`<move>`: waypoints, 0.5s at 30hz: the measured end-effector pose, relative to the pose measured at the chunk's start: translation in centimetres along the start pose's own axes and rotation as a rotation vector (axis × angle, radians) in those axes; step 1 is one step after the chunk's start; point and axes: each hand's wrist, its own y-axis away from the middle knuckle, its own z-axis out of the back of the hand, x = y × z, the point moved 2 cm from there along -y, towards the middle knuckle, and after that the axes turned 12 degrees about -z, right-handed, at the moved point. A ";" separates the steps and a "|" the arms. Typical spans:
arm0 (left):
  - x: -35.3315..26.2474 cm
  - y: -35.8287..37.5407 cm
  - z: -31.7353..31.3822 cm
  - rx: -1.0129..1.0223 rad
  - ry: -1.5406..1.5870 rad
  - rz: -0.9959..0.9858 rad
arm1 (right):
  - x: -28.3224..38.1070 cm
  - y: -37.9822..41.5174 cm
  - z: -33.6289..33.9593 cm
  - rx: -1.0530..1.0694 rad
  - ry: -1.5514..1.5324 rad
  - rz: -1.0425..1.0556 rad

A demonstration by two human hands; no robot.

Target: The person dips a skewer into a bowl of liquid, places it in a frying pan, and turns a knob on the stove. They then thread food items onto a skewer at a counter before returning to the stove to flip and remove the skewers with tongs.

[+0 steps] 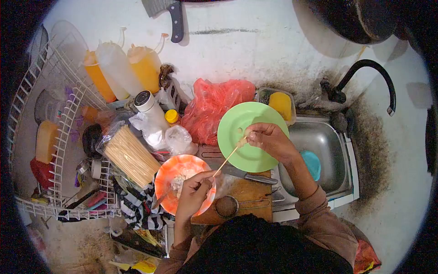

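A thin wooden skewer [226,160] runs slantwise between my two hands. My left hand [195,194] pinches its lower end above an orange-and-white bowl [165,172] that holds small pale pieces. At the skewer's upper end, my right hand [269,140] has its fingers closed round the tip, where a small pale piece of food [241,142] sits on the stick. Beneath my right hand is a light green plate [232,119] with a little pale bit on it. A bundle of skewers [131,156] in clear plastic lies left of the bowl.
A knife [260,178] and a small strainer [226,206] lie by the wooden board [255,194]. The steel sink [335,157] and black faucet [369,64] are right. Behind are a red plastic bag [214,107], white flask [150,109] and bottles [143,68]; a wire rack [64,150] stands left.
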 end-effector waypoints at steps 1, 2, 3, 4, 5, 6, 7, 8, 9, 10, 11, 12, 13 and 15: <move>0.1 0.0 0.0 0.001 -0.005 -0.002 | -0.2 -0.1 0.1 0.027 -0.031 -0.033; 0.1 0.0 0.0 0.003 -0.008 -0.006 | -0.1 0.0 0.2 0.036 0.014 -0.026; 0.2 0.0 0.0 0.006 -0.011 -0.011 | 0.0 0.1 0.2 0.044 0.058 -0.019; 0.2 0.0 0.0 0.009 -0.013 -0.015 | 0.0 0.2 0.2 0.052 0.102 -0.012; 0.2 0.0 -0.1 -0.002 0.002 -0.021 | 0.0 0.3 0.0 0.092 0.058 0.037; 0.1 0.0 -0.3 -0.013 0.017 -0.028 | -0.1 0.3 -0.3 0.133 0.015 0.087; 0.0 0.0 -0.4 -0.025 0.032 -0.036 | -0.2 0.3 -0.7 0.174 -0.029 0.137; -0.1 -0.1 -0.5 -0.032 0.050 -0.026 | -0.4 0.4 -0.9 0.147 -0.017 0.132; -0.3 -0.1 -0.5 -0.039 0.067 -0.017 | -0.6 0.4 -1.2 0.120 -0.004 0.127; -0.4 -0.2 -0.5 -0.047 0.084 -0.007 | -0.8 0.4 -1.5 0.093 0.008 0.122; -0.4 -0.2 -0.6 -0.041 0.073 -0.005 | -0.8 0.5 -1.9 0.065 -0.003 0.078; -0.4 -0.3 -0.7 -0.034 0.063 0.000 | -0.6 0.8 -2.5 0.036 -0.015 0.034; -0.3 -0.3 -0.8 -0.029 0.051 0.005 | -0.6 0.9 -3.0 0.008 -0.028 -0.012; 0.0 -0.3 -0.8 -0.022 0.072 -0.005 | -1.1 0.9 -3.5 0.028 -0.122 -0.027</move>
